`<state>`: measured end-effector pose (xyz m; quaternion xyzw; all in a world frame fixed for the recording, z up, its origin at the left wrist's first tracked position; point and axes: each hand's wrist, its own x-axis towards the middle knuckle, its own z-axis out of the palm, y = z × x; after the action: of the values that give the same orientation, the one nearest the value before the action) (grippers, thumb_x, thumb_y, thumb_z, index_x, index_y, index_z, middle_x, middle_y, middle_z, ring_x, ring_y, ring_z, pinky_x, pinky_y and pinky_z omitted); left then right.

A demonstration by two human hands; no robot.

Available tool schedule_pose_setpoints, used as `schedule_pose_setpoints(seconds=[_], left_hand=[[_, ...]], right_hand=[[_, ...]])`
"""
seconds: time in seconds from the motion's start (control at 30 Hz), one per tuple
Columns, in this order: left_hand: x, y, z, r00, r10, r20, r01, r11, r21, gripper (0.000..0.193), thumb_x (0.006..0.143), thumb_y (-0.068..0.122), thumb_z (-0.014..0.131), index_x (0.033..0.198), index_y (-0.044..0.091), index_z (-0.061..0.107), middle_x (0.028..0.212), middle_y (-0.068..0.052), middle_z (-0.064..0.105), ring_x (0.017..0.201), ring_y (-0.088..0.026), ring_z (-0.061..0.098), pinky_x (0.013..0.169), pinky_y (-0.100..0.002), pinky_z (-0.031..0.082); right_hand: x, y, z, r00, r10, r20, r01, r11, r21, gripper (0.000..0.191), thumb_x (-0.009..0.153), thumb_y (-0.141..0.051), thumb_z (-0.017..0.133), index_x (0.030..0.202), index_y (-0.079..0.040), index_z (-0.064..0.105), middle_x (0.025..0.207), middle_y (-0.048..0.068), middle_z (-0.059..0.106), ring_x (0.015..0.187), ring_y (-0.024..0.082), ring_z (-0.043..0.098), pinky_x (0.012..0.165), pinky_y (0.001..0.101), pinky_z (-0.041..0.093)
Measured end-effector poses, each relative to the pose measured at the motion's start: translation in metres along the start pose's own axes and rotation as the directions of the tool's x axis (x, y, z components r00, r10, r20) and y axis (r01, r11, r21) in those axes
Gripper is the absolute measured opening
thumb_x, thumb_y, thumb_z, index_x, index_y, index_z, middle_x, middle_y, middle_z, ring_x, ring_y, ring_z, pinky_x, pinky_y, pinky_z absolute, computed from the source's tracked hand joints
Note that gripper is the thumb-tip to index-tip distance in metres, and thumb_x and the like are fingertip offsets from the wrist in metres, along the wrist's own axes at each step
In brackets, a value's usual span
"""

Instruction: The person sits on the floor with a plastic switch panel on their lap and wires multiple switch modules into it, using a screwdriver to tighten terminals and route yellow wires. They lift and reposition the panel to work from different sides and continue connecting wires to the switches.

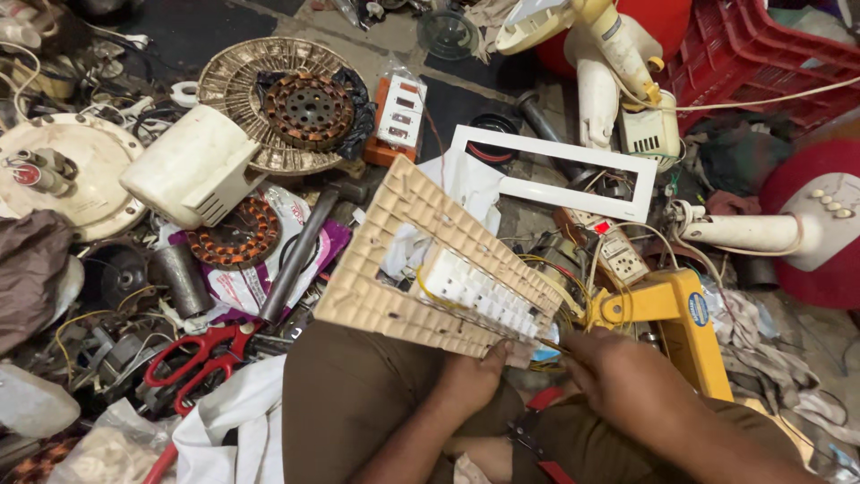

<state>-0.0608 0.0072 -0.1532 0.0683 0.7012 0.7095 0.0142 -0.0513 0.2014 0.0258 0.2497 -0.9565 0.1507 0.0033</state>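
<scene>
In left hand (pixel 470 381) — beige frame (pixel 421 260)

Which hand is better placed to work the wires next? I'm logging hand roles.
Probably right: right hand sits at the yellow wires, while left hand steadies the beige frame.

Red-handled scissors (pixel 199 358), a white frame (pixel 555 172) and a red crate (pixel 761 63) lie about.

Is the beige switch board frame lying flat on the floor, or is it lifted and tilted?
Lifted and tilted. The beige switch board frame rests on the person's knee; the left hand grips its near edge, and its far end rises above the clutter.
</scene>
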Motion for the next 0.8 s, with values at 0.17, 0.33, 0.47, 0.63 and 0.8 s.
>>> schedule_pose_setpoints(seconds=[0.17,0.33,0.47,0.63,0.8], left_hand=[[-0.002,0.009,-0.006,0.989,-0.119,0.087,0.129,0.985,-0.115,0.03,0.093,0.011,0.067,0.121,0.001,0.067,0.118,-0.014,0.074,0.111,-0.027,0.07,0.098,-0.036,0.053],[-0.002,0.015,0.001,0.989,-0.107,0.101,0.123,0.979,-0.164,0.032,0.093,0.01,0.068,0.123,0.001,0.065,0.12,-0.013,0.073,0.112,-0.025,0.069,0.098,-0.036,0.052],[-0.005,0.012,0.003,0.983,-0.15,0.107,0.162,0.979,-0.12,0.03,0.094,0.011,0.067,0.123,0.002,0.067,0.117,-0.013,0.074,0.109,-0.025,0.07,0.095,-0.035,0.054],[-0.009,0.009,-0.001,0.983,-0.126,0.133,0.142,0.983,-0.116,0.03,0.094,0.011,0.067,0.123,0.002,0.067,0.117,-0.014,0.075,0.109,-0.026,0.071,0.095,-0.036,0.054],[-0.007,0.009,0.002,0.979,-0.125,0.16,0.148,0.979,-0.144,0.03,0.096,0.012,0.065,0.124,0.003,0.067,0.119,-0.014,0.075,0.111,-0.026,0.071,0.096,-0.036,0.054]], right_hand=[[0.015,-0.002,-0.003,0.888,0.306,0.343,-0.331,0.944,0.016,0.026,0.096,-0.03,0.06,0.089,-0.005,0.067,0.067,0.013,0.066,0.065,0.033,0.068,0.064,0.0447,0.054],[0.009,0.006,0.0,0.528,0.626,0.573,-0.841,0.479,0.252,0.033,0.099,-0.033,0.066,0.102,0.0,0.068,0.066,0.015,0.054,0.073,0.053,0.046,0.06,0.0582,0.038],[-0.008,-0.005,0.011,0.98,0.046,0.192,-0.008,0.981,-0.196,0.013,0.083,-0.021,0.064,0.09,-0.01,0.065,0.071,0.014,0.067,0.068,0.037,0.069,0.065,0.0487,0.056],[-0.004,0.009,0.018,0.713,0.487,0.504,-0.528,0.846,-0.07,0.031,0.097,-0.039,0.062,0.094,-0.009,0.07,0.065,0.011,0.06,0.064,0.037,0.062,0.061,0.0502,0.049],[-0.003,0.034,0.014,0.754,0.429,0.497,-0.596,0.766,0.243,0.033,0.098,-0.037,0.067,0.101,-0.005,0.073,0.068,0.011,0.061,0.059,0.034,0.061,0.053,0.0436,0.047]])
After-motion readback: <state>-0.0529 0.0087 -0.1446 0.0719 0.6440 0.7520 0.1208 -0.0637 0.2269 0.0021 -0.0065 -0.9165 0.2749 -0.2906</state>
